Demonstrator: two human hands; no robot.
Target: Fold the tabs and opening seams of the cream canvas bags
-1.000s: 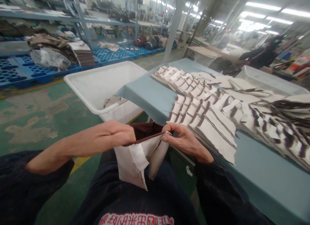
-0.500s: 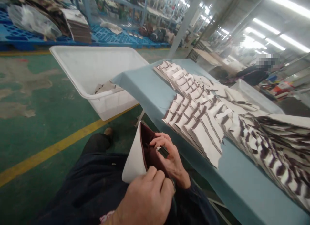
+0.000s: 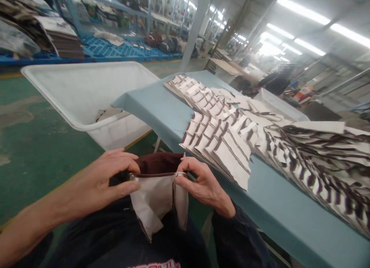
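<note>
A cream fabric piece with a dark maroon inner side hangs between my two hands above my lap, its top edge spread into an opening. My left hand pinches the left end of that edge, thumb outside and fingers over the maroon side. At the right end, my right hand grips the edge between thumb and forefinger. Whether the piece is a finished pouch or a loose panel, I cannot tell. Just right of my hands, overlapping rows of similar cream pieces with dark edges lie on a blue-covered table.
A white plastic bin stands at the table's far left end with some fabric inside. Behind it, a blue pallet carries stacked goods. More striped fabric piles cover the table's right side. A person in dark clothes is in the background.
My left hand has moved left along the piece, and the piece has turned from edge-on to facing me, its opening now wide. The view has swung slightly right.
</note>
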